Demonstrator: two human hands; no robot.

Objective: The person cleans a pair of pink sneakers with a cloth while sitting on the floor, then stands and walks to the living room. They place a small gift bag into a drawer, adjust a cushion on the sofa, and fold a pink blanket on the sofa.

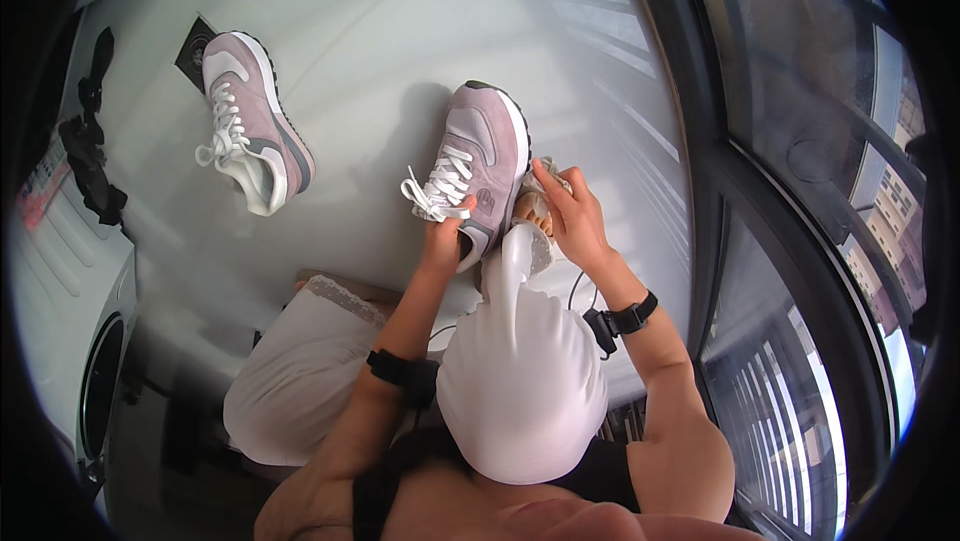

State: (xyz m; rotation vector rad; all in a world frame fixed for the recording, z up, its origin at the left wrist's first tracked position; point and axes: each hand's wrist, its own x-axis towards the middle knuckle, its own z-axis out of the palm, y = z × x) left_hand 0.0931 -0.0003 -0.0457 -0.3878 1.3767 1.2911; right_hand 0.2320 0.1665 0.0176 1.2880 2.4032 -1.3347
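My left hand (448,241) grips a pink and grey suede sneaker (480,136) at its collar and tongue, with the thumb near the white laces. The sneaker's toe points away from me and its laces are tied. At the sole's right edge, my right hand (574,214) pinches a crumpled light cloth (546,175), its index finger reaching to the sole. The matching sneaker (251,117) lies on the floor at the upper left, also with tied white laces. Bands with small black devices sit on both my forearms.
A black square floor drain (196,51) lies partly under the far sneaker. A white front-loading washing machine (71,301) stands at the left, dark fabric hanging near it. Black-framed glass (712,143) runs along the right. My knees in white clothing are below my hands.
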